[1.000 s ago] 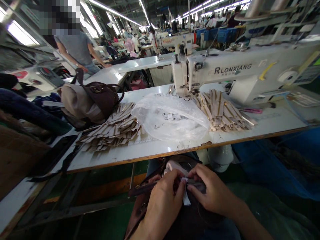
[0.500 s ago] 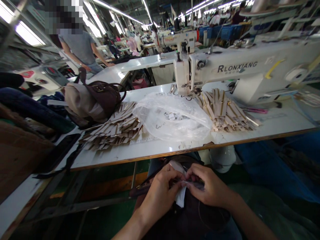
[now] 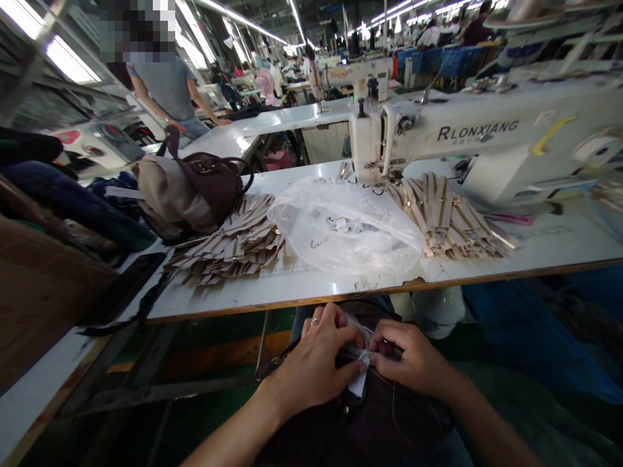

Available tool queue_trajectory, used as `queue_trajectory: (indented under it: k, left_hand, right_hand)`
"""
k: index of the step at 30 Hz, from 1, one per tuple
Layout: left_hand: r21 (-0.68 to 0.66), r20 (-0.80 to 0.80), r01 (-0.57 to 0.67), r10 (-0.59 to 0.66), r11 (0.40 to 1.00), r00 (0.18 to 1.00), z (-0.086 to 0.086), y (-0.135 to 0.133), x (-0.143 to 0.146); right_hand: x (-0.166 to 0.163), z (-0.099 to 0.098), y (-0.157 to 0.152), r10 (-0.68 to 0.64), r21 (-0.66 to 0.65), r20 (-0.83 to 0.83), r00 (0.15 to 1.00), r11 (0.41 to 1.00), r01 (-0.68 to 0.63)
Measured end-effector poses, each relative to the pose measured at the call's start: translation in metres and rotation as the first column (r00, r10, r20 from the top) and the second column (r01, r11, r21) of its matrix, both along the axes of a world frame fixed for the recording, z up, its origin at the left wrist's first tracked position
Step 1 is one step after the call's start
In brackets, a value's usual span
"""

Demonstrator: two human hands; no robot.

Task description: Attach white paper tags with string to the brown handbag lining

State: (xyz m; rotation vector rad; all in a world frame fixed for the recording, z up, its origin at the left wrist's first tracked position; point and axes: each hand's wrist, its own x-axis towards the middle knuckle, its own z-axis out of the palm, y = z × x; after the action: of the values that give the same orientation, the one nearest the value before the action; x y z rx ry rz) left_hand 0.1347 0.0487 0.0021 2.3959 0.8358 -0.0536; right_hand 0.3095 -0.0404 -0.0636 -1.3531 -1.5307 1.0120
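A dark brown bag (image 3: 360, 428) lies across my lap, just below the table edge. On top of it is a thin white strip (image 3: 359, 384), its lower end sticking out below my fingers. My left hand (image 3: 318, 357), with a ring on one finger, pinches the strip between thumb and fingers from the left. My right hand (image 3: 411, 357) is closed from the right, thumb and forefinger pinching at the strip close to the left fingertips. A thin loose cord hangs on the bag below the right hand. The fingers partly hide what lies between them.
A clear plastic bag with small white pieces (image 3: 345, 227) lies on the white table (image 3: 292, 288), between two piles of beige zipper strips (image 3: 228, 250) (image 3: 450, 224). Behind are a sewing machine (image 3: 467, 130) and a brown-and-beige handbag (image 3: 195, 185). A person in grey (image 3: 163, 84) stands far left.
My left hand has shifted up and turned its back more toward me, still at the white strip. The right hand has moved slightly right. The whole view has shifted a little.
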Motion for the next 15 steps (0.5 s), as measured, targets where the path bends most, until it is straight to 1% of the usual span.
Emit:
queue_trajectory:
  k: [2, 4, 7, 12, 15]
  left_hand:
    - [-0.052, 0.043, 0.036, -0.033, 0.998, 0.999, -0.005, 0.004, 0.001]
    - [-0.140, 0.094, 0.066, -0.053, 0.988, 0.994, -0.010, 0.007, 0.002]
    - [-0.228, 0.152, 0.063, -0.028, 0.972, 0.988, -0.015, 0.008, 0.002]
    - [-0.242, 0.221, -0.020, 0.075, 0.970, 0.972, -0.019, 0.006, 0.002]
    - [-0.210, 0.237, -0.024, 0.074, 0.977, 0.969, -0.020, 0.005, 0.001]
  right_hand:
    - [0.000, 0.000, 0.000, 0.003, -0.015, 0.005, 1.000, 1.000, -0.002]
    - [0.000, 0.000, 0.001, 0.002, -0.027, 0.010, 1.000, 1.000, -0.002]
    - [0.000, 0.001, 0.001, -0.009, -0.037, 0.029, 1.000, 0.999, 0.010]
    - [0.000, 0.003, 0.002, -0.024, -0.038, 0.062, 0.998, 0.999, 0.026]
    - [0.000, 0.002, 0.003, -0.017, -0.053, 0.061, 0.998, 0.998, 0.021]
